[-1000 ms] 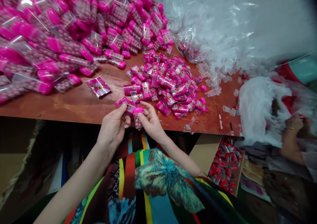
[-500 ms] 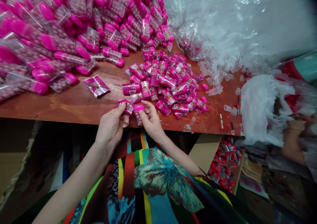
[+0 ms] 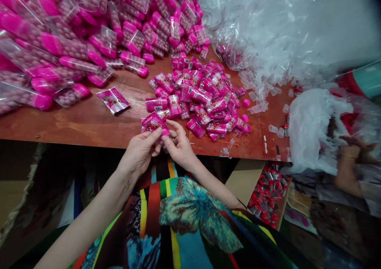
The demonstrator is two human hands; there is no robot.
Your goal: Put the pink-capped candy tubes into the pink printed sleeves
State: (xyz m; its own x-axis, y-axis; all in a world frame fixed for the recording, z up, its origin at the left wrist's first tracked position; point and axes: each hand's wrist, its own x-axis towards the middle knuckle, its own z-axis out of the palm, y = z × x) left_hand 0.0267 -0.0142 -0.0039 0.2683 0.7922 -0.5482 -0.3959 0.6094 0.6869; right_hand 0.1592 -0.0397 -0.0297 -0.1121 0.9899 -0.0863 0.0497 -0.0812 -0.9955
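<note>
At the table's front edge my left hand [image 3: 139, 150] pinches a pink printed sleeve [image 3: 152, 120] between thumb and fingers. My right hand [image 3: 180, 146] is closed on a small clear candy container with a pink cap [image 3: 164, 132], close against the sleeve. Fingers cover most of the container, and I cannot tell whether it is inside the sleeve. A flat stack of pink sleeves [image 3: 113, 100] lies to the left. Just beyond my hands is a heap of small sleeved candy containers [image 3: 199, 96].
Large pink-capped candy containers [image 3: 71, 47] are piled at the back left. Clear plastic bags [image 3: 262, 31] spread over the back right, near loose clear pieces [image 3: 274, 129]. Below the table on the right stands a box of red-capped containers [image 3: 268, 193]. A co-worker's arm [image 3: 349, 166] shows at the far right.
My hands have come together. The sleeve in my left hand now overlaps the container's capped end, where before the two were side by side. The view has shifted slightly.
</note>
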